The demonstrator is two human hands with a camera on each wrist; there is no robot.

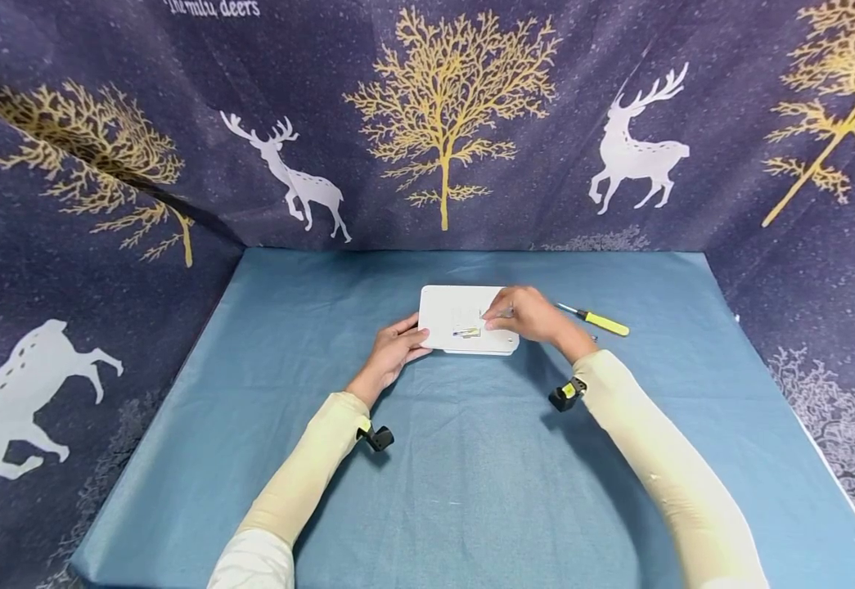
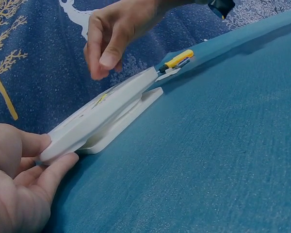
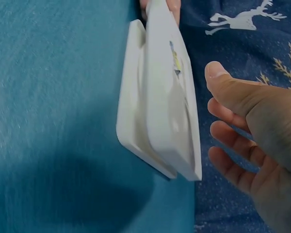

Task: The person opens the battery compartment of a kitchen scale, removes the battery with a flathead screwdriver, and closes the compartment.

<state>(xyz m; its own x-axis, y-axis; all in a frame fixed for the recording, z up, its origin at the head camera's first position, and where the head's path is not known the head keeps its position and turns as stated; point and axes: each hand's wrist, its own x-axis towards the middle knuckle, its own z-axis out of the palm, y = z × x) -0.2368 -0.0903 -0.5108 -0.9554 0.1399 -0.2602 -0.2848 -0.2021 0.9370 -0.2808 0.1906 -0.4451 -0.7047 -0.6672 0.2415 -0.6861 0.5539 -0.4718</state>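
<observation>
A flat white rounded-corner device point(image 1: 438, 309) is held tilted up above the blue cloth. Beneath it a second white plate point(image 3: 130, 97) shows, part hidden. My left hand point(image 1: 392, 352) grips the device's left end, thumb on top and fingers underneath. A small recess point(image 1: 466, 332) in the upper face shows yellow and blue bits, too small to identify. Over the right part of that face hovers my right hand point(image 1: 533, 315). In the right wrist view its thumb and loosely bent fingers point(image 3: 228, 165) stand apart from the device, and I see nothing held.
A yellow-handled screwdriver point(image 1: 604, 322) lies right of the device. Near it are a small blue-and-dark piece point(image 2: 183, 63) and a thin white piece point(image 2: 169, 74). A blue cloth point(image 1: 427, 474) covers the table; dark hangings point(image 1: 368, 213) with deer and trees rise behind and beside it.
</observation>
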